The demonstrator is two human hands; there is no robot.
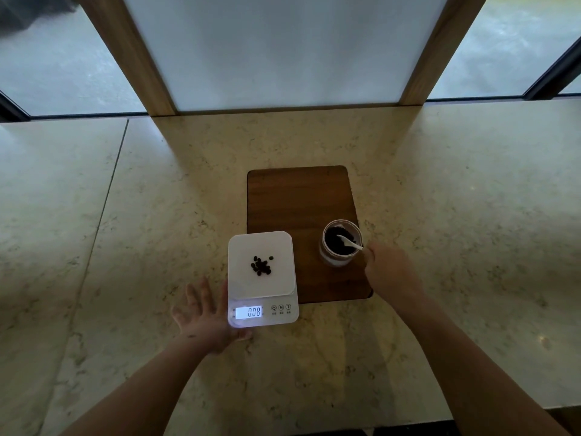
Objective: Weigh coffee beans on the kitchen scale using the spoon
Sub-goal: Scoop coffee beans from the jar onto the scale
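Slanting spoon (349, 242), bowl in jar (341, 243), handle toward right hand (388, 270)

A white kitchen scale (262, 278) sits near the worktop's (125, 215) front edge, partly on a wooden board (298, 196), with a small heap of coffee beans (261, 265) on its platform. The left hand (206, 313) lies flat, fingers spread, touching the scale's left side. The right hand (390, 272) holds a white spoon (349, 241) dipped into the bean jar (341, 242) on the board.
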